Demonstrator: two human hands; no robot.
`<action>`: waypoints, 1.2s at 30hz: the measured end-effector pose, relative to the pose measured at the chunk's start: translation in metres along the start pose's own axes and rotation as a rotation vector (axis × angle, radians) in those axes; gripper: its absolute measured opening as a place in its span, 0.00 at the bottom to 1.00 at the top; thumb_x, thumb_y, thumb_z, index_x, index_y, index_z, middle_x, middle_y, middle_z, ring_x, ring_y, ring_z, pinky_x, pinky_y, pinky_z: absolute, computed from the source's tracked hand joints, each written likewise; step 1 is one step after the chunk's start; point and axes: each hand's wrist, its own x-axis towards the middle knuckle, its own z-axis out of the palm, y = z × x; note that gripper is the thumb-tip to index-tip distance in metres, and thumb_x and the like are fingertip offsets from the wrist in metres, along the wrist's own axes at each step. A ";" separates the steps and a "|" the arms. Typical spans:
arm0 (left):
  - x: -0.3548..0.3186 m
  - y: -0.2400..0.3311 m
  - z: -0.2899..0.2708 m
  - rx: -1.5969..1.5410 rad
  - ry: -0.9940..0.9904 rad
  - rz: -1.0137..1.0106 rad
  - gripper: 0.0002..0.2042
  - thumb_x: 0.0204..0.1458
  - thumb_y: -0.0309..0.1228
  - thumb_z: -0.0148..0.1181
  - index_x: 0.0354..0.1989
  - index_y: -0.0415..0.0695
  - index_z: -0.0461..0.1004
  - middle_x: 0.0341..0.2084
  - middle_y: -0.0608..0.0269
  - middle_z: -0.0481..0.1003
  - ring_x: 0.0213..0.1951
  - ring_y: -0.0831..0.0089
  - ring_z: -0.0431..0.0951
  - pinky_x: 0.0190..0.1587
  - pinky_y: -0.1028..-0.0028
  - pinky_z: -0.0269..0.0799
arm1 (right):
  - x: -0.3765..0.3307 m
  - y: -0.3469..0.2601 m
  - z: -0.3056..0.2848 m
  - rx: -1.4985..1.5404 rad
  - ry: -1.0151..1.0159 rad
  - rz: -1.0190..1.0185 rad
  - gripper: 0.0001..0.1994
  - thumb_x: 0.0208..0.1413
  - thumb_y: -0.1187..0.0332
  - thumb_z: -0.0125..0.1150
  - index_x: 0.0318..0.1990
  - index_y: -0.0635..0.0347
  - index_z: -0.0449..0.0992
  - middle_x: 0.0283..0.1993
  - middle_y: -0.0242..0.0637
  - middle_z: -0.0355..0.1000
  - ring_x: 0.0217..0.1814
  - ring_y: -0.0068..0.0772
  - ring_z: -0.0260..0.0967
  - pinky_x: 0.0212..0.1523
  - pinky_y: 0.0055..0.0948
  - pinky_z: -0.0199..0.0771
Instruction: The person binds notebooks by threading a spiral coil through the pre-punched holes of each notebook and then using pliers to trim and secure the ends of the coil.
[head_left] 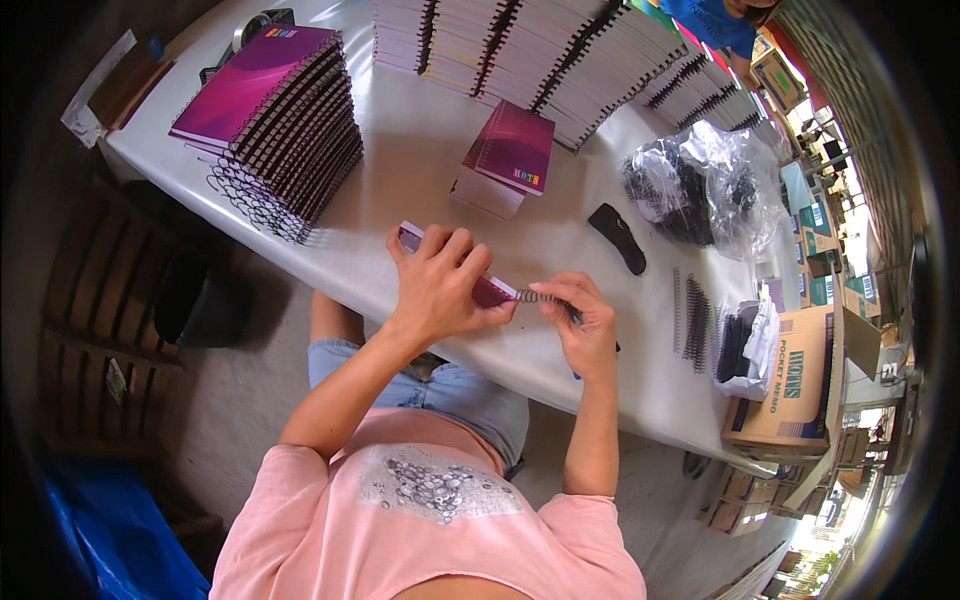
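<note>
My left hand (435, 285) grips a small purple notebook (493, 292) at the table's near edge, fingers over its top and thumb near its right end. Pinched in my right hand (580, 315) is a dark spiral binding coil (530, 296), whose tip meets the notebook's right end. How far the coil runs into the notebook is hidden by my left hand. Beyond my hands lies a short pile of purple-covered notebooks (515, 145) with no coils showing. At the left rises a tall stack of spiral-bound purple notebooks (265, 95).
Tall rows of bound notebooks (540, 50) line the table's far side. To the right are a flat black object (618, 238), loose coils (697, 320), a clear bag of black items (705, 180) and a cardboard box (790, 375). A person in blue (715, 20) is at the far right.
</note>
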 end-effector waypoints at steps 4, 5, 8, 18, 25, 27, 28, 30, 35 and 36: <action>0.000 -0.003 0.001 0.006 -0.038 -0.007 0.20 0.25 0.52 0.66 0.21 0.53 0.67 0.25 0.71 0.63 0.36 0.68 0.64 0.43 0.56 0.47 | -0.002 -0.004 0.000 0.085 -0.199 -0.002 0.12 0.46 0.78 0.63 0.39 0.56 0.80 0.37 0.35 0.70 0.38 0.31 0.67 0.40 0.26 0.68; -0.001 -0.004 0.001 0.007 -0.027 0.008 0.20 0.25 0.52 0.65 0.21 0.53 0.67 0.25 0.71 0.63 0.36 0.67 0.64 0.43 0.55 0.47 | -0.002 -0.006 0.001 0.144 -0.192 0.022 0.12 0.46 0.78 0.62 0.40 0.56 0.80 0.37 0.36 0.70 0.38 0.30 0.67 0.40 0.26 0.68; -0.002 -0.001 0.002 0.004 0.014 0.016 0.20 0.25 0.52 0.64 0.21 0.53 0.67 0.25 0.71 0.63 0.37 0.67 0.64 0.43 0.54 0.48 | 0.002 -0.006 -0.003 -0.001 0.081 0.038 0.12 0.46 0.79 0.62 0.40 0.57 0.79 0.36 0.35 0.69 0.38 0.29 0.67 0.40 0.24 0.67; 0.000 -0.006 -0.005 -0.020 -0.063 0.032 0.21 0.27 0.54 0.64 0.23 0.53 0.69 0.27 0.71 0.65 0.35 0.70 0.65 0.43 0.47 0.51 | -0.002 0.005 -0.002 0.124 -0.164 0.052 0.10 0.49 0.77 0.61 0.39 0.59 0.79 0.34 0.35 0.70 0.37 0.28 0.66 0.41 0.25 0.66; 0.000 -0.010 -0.004 0.001 -0.061 0.044 0.24 0.29 0.58 0.64 0.23 0.53 0.68 0.26 0.72 0.64 0.33 0.70 0.64 0.42 0.52 0.52 | -0.001 -0.016 0.001 0.208 -0.220 0.451 0.13 0.53 0.73 0.58 0.48 0.59 0.73 0.32 0.34 0.71 0.30 0.23 0.66 0.30 0.20 0.67; 0.000 -0.011 -0.006 -0.014 -0.038 0.053 0.24 0.29 0.59 0.64 0.23 0.53 0.67 0.25 0.72 0.63 0.32 0.69 0.64 0.41 0.55 0.52 | -0.001 -0.016 0.002 0.284 -0.159 0.399 0.14 0.55 0.72 0.57 0.49 0.59 0.72 0.32 0.34 0.71 0.28 0.22 0.66 0.28 0.19 0.67; -0.001 -0.010 -0.007 -0.003 -0.072 0.054 0.24 0.30 0.59 0.64 0.23 0.52 0.67 0.25 0.72 0.64 0.32 0.69 0.64 0.41 0.56 0.53 | -0.001 -0.011 0.004 0.148 -0.188 0.185 0.14 0.55 0.71 0.57 0.49 0.59 0.72 0.33 0.35 0.71 0.26 0.22 0.66 0.29 0.20 0.68; 0.000 -0.010 -0.009 0.011 -0.105 0.052 0.24 0.31 0.59 0.63 0.24 0.52 0.67 0.26 0.71 0.64 0.33 0.68 0.64 0.41 0.57 0.53 | 0.000 -0.003 0.005 0.013 -0.217 -0.029 0.13 0.56 0.70 0.57 0.49 0.59 0.72 0.34 0.36 0.72 0.25 0.23 0.66 0.30 0.21 0.70; 0.000 -0.012 -0.013 -0.070 -0.174 0.057 0.23 0.34 0.58 0.63 0.24 0.50 0.67 0.28 0.68 0.63 0.34 0.66 0.63 0.41 0.59 0.55 | 0.017 0.002 -0.012 0.084 -0.515 0.088 0.15 0.57 0.70 0.54 0.51 0.60 0.72 0.39 0.39 0.74 0.33 0.29 0.71 0.35 0.27 0.72; 0.000 -0.013 -0.013 -0.064 -0.170 0.053 0.23 0.34 0.58 0.63 0.24 0.50 0.67 0.28 0.68 0.63 0.34 0.66 0.63 0.41 0.59 0.55 | 0.023 0.007 -0.021 -0.140 -0.481 0.132 0.15 0.57 0.71 0.52 0.52 0.59 0.71 0.42 0.40 0.73 0.38 0.34 0.71 0.39 0.29 0.71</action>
